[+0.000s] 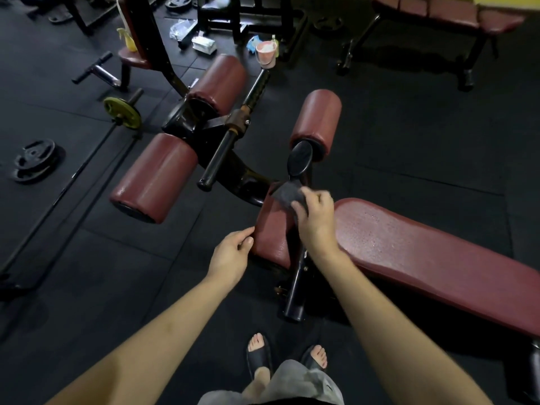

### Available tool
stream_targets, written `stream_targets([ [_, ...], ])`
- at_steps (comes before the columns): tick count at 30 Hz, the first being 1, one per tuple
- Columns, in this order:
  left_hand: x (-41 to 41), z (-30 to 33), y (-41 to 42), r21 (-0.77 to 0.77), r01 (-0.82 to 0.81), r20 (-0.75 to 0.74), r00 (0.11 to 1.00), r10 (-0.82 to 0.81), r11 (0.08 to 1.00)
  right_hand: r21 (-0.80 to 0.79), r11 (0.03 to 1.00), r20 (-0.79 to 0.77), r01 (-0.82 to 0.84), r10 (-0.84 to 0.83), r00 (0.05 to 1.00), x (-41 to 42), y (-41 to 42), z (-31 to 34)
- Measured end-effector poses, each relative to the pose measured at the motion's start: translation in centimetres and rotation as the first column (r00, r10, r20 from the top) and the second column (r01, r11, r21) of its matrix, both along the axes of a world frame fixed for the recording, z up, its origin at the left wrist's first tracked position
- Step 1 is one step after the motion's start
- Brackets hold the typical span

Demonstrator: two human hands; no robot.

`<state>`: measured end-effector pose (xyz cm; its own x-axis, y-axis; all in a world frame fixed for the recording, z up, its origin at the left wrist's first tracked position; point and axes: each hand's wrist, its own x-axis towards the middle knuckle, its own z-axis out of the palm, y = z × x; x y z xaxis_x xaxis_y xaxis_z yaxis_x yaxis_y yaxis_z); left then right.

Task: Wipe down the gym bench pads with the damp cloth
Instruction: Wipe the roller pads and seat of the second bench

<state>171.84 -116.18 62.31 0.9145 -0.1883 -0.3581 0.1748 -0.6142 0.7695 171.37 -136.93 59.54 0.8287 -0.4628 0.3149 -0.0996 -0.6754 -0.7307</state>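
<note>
Right hand (317, 217) has its grip curled round a dark grey cloth (287, 192), pressing it onto the top end of the small maroon seat pad (270, 229). Left hand (230, 255) sits at the pad's 9 o'clock edge, fingers loosely curled, thumb and fingertips touching the rim; whether it truly pinches the pad I cannot tell. At 3 o'clock of the seat pad lies the long maroon back pad (423, 252), its skin beaded with wet droplets. Three maroon roller pads stand at 10 to 12 o'clock: one low (155, 176), one higher (217, 83), one at 12 o'clock (317, 121). Black rubber floor tiles (87, 273) cover the room. A barbell with a yellow plate (122, 112) and black plates (33, 160) lie at 9 o'clock. A pink bucket (266, 54) and another maroon bench (447, 13) sit far off.
</note>
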Motion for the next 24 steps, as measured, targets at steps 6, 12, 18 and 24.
stream_targets([
  [6, -0.8, -0.8, -0.4, -0.059, -0.052, -0.030, 0.998, 0.050, 0.997, -0.006, 0.980, 0.006, -0.197, 0.197, 0.980, -9.6, 4.3, -1.8],
  [12, 0.2, -1.2, 0.1, 0.008, -0.055, -0.128, 0.990, 0.055, 0.998, -0.024, 0.997, 0.002, -0.071, 0.071, 0.998, -0.2, -0.4, -0.5],
  [18, 0.0, 0.0, -0.3, -0.002, -0.032, 0.053, 0.998, 0.032, 0.999, -0.033, 0.998, -0.014, -0.049, 0.049, 0.999, -0.2, 0.2, 0.2],
  [24, -1.6, 0.0, -1.0, -0.080, -0.067, 0.008, 0.998, 0.067, 0.995, -0.063, 0.968, 0.002, -0.243, 0.244, 0.970, -9.6, 4.3, -1.3],
])
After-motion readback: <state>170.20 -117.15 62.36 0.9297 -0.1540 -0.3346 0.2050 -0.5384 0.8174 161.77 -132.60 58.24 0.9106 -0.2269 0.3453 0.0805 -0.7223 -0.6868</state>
